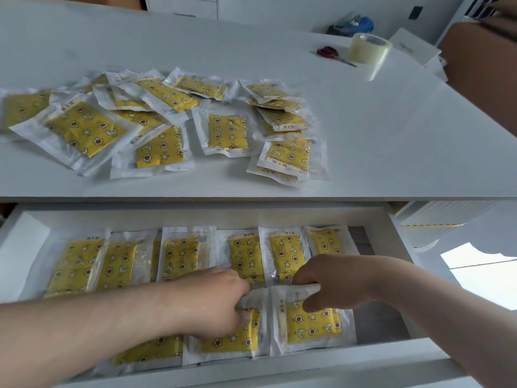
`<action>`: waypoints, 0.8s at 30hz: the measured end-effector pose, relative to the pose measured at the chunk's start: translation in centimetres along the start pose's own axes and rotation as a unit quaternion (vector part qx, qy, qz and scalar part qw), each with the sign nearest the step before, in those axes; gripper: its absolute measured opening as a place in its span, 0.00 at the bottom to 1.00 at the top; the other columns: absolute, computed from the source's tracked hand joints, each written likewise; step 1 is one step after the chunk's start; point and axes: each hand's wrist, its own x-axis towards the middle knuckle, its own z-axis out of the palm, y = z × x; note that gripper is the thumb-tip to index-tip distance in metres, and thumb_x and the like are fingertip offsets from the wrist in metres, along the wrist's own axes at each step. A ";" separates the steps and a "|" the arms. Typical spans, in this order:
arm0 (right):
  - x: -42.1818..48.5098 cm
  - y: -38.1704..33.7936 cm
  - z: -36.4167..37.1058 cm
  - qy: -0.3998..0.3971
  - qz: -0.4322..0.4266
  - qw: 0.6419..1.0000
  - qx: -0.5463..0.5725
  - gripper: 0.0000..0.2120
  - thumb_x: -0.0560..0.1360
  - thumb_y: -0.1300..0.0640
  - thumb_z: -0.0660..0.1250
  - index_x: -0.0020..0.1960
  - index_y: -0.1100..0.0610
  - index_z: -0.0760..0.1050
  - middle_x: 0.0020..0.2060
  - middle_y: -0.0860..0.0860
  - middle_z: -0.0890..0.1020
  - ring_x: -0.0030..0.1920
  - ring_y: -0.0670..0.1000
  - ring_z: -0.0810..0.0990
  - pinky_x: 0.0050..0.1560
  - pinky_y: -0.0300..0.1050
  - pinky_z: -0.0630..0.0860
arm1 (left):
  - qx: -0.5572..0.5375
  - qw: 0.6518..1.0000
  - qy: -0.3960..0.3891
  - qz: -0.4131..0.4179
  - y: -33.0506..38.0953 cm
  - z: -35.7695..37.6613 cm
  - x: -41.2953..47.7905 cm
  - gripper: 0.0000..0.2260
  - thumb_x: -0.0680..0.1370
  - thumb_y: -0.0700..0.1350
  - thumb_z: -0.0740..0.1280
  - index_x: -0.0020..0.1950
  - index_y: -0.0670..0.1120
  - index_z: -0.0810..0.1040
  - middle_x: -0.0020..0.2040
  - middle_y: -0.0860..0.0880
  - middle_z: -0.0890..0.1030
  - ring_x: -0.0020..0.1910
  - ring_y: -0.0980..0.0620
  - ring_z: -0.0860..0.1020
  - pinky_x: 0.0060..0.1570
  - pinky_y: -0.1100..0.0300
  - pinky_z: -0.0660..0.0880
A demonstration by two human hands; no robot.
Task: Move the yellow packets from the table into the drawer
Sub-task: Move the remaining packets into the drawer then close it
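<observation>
Several yellow packets [228, 131] in clear wrappers lie scattered on the white table [377, 130]. Below it the white drawer [25, 242] stands pulled out, with a back row of packets [180, 254] laid side by side. In the front row, my left hand [218, 301] pinches the top edge of one packet [232, 341]. My right hand [327, 284] pinches the top edge of the packet beside it [313, 324]. Another front-row packet [151, 350] is partly hidden under my left forearm.
A roll of clear tape [369, 47] and red-handled scissors [328, 52] lie at the table's far right, with white papers [414, 46] beyond. A brown cardboard box [481, 51] stands at the right. The drawer's right side [375, 317] shows bare bottom.
</observation>
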 end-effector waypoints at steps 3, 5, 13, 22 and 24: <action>0.2 0.2 0.0 0.035 -0.004 0.999 0.002 0.14 0.77 0.49 0.66 0.62 0.50 0.78 0.41 0.37 0.73 0.42 0.40 0.73 0.46 0.34 0.68 | 0.002 0.999 0.047 0.008 -0.1 0.4 0.2 0.05 0.80 0.48 0.61 0.46 0.49 0.72 0.47 0.51 0.74 0.48 0.52 0.72 0.46 0.60 0.68; 0.3 0.4 0.0 0.049 -0.001 0.999 0.011 0.15 0.76 0.49 0.69 0.61 0.49 0.79 0.44 0.38 0.74 0.46 0.41 0.75 0.49 0.34 0.70 | -0.020 0.997 0.076 -0.003 -0.2 0.6 0.4 0.05 0.79 0.45 0.63 0.42 0.50 0.71 0.43 0.53 0.75 0.42 0.54 0.73 0.39 0.61 0.69; 1.4 1.1 0.7 0.083 0.016 0.994 0.063 0.14 0.73 0.51 0.73 0.58 0.50 0.81 0.42 0.38 0.75 0.45 0.42 0.76 0.42 0.31 0.69 | -0.083 0.991 0.095 -0.036 -1.2 0.9 1.4 0.06 0.75 0.45 0.70 0.52 0.53 0.79 0.46 0.54 0.78 0.45 0.53 0.75 0.42 0.60 0.71; 1.8 0.8 1.1 0.076 0.014 0.997 0.002 0.15 0.73 0.50 0.72 0.59 0.50 0.79 0.49 0.43 0.81 0.48 0.45 0.79 0.50 0.37 0.78 | -0.056 0.993 0.094 -0.036 -1.3 1.2 1.9 0.08 0.75 0.46 0.69 0.54 0.51 0.79 0.47 0.52 0.79 0.43 0.53 0.75 0.34 0.62 0.68; 1.9 0.7 1.1 0.077 0.006 0.997 -0.011 0.14 0.73 0.50 0.72 0.59 0.49 0.79 0.50 0.44 0.82 0.48 0.46 0.80 0.51 0.40 0.79 | -0.059 0.993 0.099 -0.032 -1.3 1.2 1.9 0.09 0.75 0.47 0.69 0.54 0.51 0.78 0.48 0.52 0.78 0.43 0.53 0.75 0.34 0.62 0.68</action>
